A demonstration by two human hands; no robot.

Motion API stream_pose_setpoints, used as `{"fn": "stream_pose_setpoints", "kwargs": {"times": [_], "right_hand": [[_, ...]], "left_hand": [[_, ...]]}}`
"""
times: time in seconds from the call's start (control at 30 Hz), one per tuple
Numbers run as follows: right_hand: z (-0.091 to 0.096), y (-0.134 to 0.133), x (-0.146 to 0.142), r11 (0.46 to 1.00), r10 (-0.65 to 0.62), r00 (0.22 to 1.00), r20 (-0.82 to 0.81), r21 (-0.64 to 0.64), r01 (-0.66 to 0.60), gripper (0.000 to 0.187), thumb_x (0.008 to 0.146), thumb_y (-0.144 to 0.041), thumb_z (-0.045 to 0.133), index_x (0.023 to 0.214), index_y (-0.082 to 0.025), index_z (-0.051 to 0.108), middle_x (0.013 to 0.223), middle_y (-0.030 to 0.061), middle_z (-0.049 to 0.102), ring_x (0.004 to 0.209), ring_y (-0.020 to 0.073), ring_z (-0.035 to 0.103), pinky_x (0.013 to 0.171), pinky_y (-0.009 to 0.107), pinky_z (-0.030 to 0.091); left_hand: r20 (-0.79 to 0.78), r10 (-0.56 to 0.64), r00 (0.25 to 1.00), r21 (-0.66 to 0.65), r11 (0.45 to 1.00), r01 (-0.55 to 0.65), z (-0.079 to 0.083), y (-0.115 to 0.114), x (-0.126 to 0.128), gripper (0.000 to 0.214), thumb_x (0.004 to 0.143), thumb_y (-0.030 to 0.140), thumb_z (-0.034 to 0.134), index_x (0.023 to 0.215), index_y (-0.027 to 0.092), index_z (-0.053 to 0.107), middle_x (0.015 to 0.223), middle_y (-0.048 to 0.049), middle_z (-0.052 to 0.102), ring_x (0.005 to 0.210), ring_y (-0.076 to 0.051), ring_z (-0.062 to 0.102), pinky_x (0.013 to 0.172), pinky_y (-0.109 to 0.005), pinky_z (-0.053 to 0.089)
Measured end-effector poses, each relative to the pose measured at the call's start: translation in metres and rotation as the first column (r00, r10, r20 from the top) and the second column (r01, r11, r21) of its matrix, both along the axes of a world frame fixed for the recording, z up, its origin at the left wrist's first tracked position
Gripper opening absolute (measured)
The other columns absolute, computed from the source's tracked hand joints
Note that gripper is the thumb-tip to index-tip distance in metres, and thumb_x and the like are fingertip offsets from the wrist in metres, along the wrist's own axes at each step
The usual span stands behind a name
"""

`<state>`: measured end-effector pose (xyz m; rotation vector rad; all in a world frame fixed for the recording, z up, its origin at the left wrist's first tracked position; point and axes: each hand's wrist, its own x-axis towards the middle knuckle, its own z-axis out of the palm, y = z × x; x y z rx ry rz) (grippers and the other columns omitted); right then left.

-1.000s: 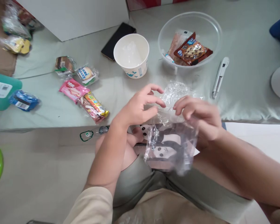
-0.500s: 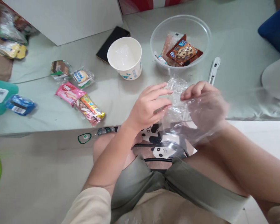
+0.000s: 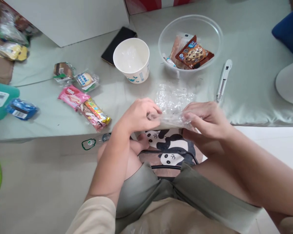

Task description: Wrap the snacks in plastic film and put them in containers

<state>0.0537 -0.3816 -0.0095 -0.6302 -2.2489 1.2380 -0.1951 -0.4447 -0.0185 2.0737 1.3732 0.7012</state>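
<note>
A clear plastic bag [image 3: 173, 100] stretches between my two hands at the table's front edge, its crinkled far part lying on the cloth. My left hand [image 3: 143, 113] is closed, pinching the bag's left side. On the opposite side my right hand [image 3: 206, 118] grips it between thumb and fingers. Just beyond the bag stands a round clear plastic bowl [image 3: 216, 53], holding several wrapped snacks, among them a brown cookie packet [image 3: 194, 53]. Left of the bowl is a white paper cup [image 3: 139, 70] with clear plastic inside. A white utility knife [image 3: 224, 79] lies beyond my right hand.
Wrapped snacks lie at left: a pink wafer packet [image 3: 73, 96], a yellow bar [image 3: 97, 109], and a blue packet [image 3: 22, 109]. A black phone [image 3: 117, 45] rests behind the cup, near a white box [image 3: 70, 19]. A panda-printed bag [image 3: 171, 143] is below the table edge.
Both hands have come down toward the table's near edge. The loose film that hung over my right wrist is now gathered and held between both hands.
</note>
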Motion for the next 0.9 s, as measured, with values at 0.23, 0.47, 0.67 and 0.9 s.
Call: {"fn": "stream_pose_setpoints", "kwargs": {"times": [0.23, 0.47, 0.67, 0.9], "right_hand": [[-0.002, 0.000, -0.001, 0.961, -0.194, 0.980, 0.039, -0.192, 0.198, 0.051, 0.096, -0.069, 0.052, 0.076, -0.024, 0.063, 0.072, 0.0028, 0.069, 0.068, 0.0175, 0.063, 0.062, 0.033, 0.049], [-0.012, -0.009, -0.006, 0.883, -0.358, 0.933, 0.042, -0.310, 0.353, 0.031, 0.090, -0.047, 0.070, 0.111, -0.027, 0.058, 0.067, -0.0038, 0.065, 0.059, 0.0173, 0.065, 0.054, 0.031, 0.049], [-0.015, -0.008, -0.007, 0.907, -0.284, 0.957, -0.064, -0.341, 0.246, 0.063, 0.081, -0.045, 0.078, 0.133, -0.028, 0.046, 0.082, -0.0018, 0.071, 0.073, 0.0201, 0.073, 0.064, 0.033, 0.058], [-0.018, -0.006, -0.011, 0.962, -0.228, 0.943, 0.242, -0.096, 0.257, 0.024, 0.085, -0.025, 0.060, 0.107, -0.023, 0.068, 0.091, 0.0047, 0.080, 0.086, 0.0242, 0.075, 0.082, 0.041, 0.060]], "left_hand": [[0.180, 0.217, 0.959, -0.180, 0.966, -0.185, 0.006, 0.002, 0.006, 0.037, 0.095, 0.041, 0.055, 0.073, 0.019, 0.076, 0.072, -0.0028, 0.074, 0.068, -0.014, 0.066, 0.064, -0.027, 0.049], [0.148, 0.344, 0.927, -0.372, 0.888, -0.270, 0.009, 0.004, 0.011, 0.045, 0.098, 0.048, 0.051, 0.072, 0.017, 0.069, 0.064, -0.0013, 0.070, 0.049, -0.008, 0.052, 0.052, -0.023, 0.041], [0.141, 0.450, 0.882, -0.427, 0.831, -0.356, 0.006, 0.006, 0.011, 0.043, 0.099, 0.051, 0.053, 0.073, 0.018, 0.061, 0.061, -0.0005, 0.070, 0.043, -0.008, 0.052, 0.048, -0.022, 0.040], [0.187, 0.508, 0.840, -0.371, 0.829, -0.419, 0.002, 0.007, 0.008, 0.043, 0.101, 0.054, 0.049, 0.073, 0.021, 0.055, 0.048, 0.0037, 0.055, 0.044, -0.011, 0.052, 0.049, -0.024, 0.040]]}}
